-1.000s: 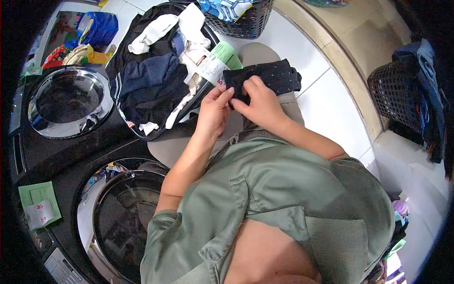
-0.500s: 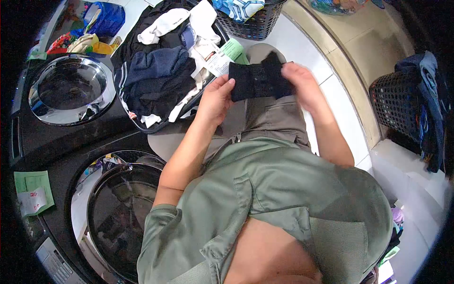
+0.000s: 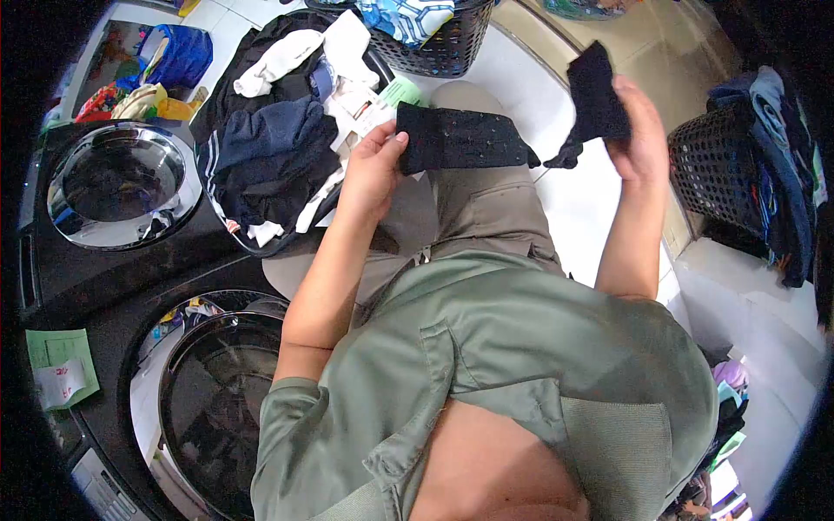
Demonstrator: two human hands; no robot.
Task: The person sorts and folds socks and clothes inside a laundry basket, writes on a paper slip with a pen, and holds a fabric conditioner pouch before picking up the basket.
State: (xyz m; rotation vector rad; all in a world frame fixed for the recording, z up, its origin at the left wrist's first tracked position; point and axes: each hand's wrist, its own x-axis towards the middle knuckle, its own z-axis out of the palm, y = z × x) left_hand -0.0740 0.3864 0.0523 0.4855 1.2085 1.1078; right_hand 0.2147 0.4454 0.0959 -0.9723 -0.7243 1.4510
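Note:
My left hand (image 3: 375,165) pinches one end of a black sock (image 3: 460,139), which stretches out to the right over my lap. A second black sock (image 3: 599,95) is in my right hand (image 3: 641,130), gripped between thumb and fingers, its end hanging down to the left. The tips of the two socks come close together; whether they touch I cannot tell. To the left of my left hand is a dark tub (image 3: 261,250) heaped with laundry: dark clothes (image 3: 276,143), white socks (image 3: 278,65) and a green paper slip (image 3: 401,90).
Two black front-loading machines with round doors (image 3: 122,187) (image 3: 221,408) stand on the left. A black basket (image 3: 443,52) holding blue-white cloth is ahead. Another basket (image 3: 708,165) with jeans (image 3: 773,113) stands right. A blue bag (image 3: 178,59) lies far left.
My right hand has moved right and up, carrying one black sock away from the other. The left hand has shifted slightly left. Earlier the dark fabric was held together between both hands.

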